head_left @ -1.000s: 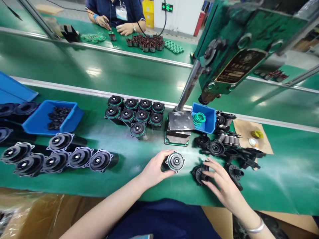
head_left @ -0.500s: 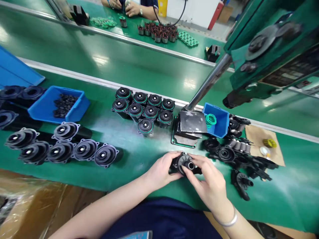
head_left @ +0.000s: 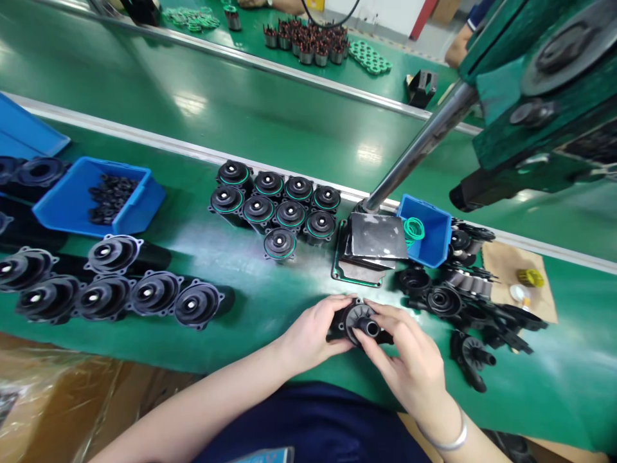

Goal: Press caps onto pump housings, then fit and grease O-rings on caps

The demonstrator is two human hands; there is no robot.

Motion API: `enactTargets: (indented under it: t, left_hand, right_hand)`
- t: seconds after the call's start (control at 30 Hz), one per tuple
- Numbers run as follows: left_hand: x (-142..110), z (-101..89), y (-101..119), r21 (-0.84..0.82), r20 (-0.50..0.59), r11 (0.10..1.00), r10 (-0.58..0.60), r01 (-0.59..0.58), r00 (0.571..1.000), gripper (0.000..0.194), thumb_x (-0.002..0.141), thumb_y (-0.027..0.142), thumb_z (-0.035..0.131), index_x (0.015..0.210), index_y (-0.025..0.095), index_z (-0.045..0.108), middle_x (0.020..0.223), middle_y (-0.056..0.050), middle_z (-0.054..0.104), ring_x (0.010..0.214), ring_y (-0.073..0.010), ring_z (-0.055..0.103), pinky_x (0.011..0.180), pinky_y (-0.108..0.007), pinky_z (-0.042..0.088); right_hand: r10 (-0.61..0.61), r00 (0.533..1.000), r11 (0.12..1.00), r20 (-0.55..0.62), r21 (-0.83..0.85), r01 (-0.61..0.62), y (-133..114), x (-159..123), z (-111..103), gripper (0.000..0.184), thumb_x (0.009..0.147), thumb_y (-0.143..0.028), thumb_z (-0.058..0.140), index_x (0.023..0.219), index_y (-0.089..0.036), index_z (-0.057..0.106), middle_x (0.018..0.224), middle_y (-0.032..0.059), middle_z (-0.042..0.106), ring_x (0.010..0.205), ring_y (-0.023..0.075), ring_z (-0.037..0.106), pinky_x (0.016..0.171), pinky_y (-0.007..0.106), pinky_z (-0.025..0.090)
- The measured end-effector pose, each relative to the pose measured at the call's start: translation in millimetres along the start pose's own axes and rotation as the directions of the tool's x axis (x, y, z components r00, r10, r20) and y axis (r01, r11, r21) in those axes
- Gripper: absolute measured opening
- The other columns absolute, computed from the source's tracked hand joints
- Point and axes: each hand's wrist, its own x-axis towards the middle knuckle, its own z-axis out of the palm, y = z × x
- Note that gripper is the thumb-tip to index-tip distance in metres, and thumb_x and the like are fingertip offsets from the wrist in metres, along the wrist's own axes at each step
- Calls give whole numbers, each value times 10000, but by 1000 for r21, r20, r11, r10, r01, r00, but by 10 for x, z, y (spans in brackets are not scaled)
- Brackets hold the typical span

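Low over the green bench, both hands grip one black pump cover (head_left: 359, 316) with a ribbed round face and a short pipe stub pointing up and toward me. My left hand (head_left: 315, 334) is closed round its left side. On the right, my right hand (head_left: 407, 360) has thumb and fingers closed about the stub and the cover's right edge. The fingers hide part of the cover's rim and its underside. A similar black pump cover (head_left: 472, 357) lies on the bench to the right of my right hand.
Beyond my hands stands a press with a metal block (head_left: 378, 236) and steel column (head_left: 424, 145). Behind it is a blue bin (head_left: 436, 241) with green rings (head_left: 413, 230). Black motor housings (head_left: 290, 213) stand left; others lie farther left near another blue bin (head_left: 139, 215). A co-worker's arm (head_left: 460, 48) shows across.
The camera view has shifted slightly. Both hands keep hold of the pump cover in nearly the same place. Across the bench, the co-worker's hands have moved mostly out of view.
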Motion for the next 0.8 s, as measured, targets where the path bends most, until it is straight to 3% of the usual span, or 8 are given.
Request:
enactTargets:
  t: [0.27, 0.57, 0.8]
  left_hand:
    - [-7, 1, -23, 9, -13, 1000, 24, -24, 1000, 657, 793, 235, 764, 1343, 221, 405, 1325, -143, 611, 1262, -286, 589, 1047, -458, 530]
    - [1, -21, 11, 20, 16, 999, -27, 27, 1000, 678, 794, 227, 756, 1358, 238, 380, 1316, -137, 608, 1255, -296, 594, 1041, -470, 534]
    - [-3, 15, -36, 128, 41, 978, 162, -166, 986, 646, 827, 155, 692, 1384, 309, 405, 1359, -116, 527, 1264, -259, 578, 1018, -398, 550]
  right_hand:
    - [-18, 1000, 1000, 11, -18, 18, 7, 17, -29, 216, 866, -195, 683, 1034, -136, 562, 1099, 125, 652, 998, 148, 666, 848, 248, 586]
    - [15, 1000, 1000, 20, -18, -15, 16, -4, -28, 210, 868, -201, 678, 1029, -150, 553, 1101, 115, 646, 992, 147, 668, 817, 240, 593]
    - [34, 999, 999, 10, 9, -34, -16, -42, 93, 166, 904, -202, 627, 1036, -156, 538, 1095, 102, 638, 983, 135, 671, 799, 224, 597]
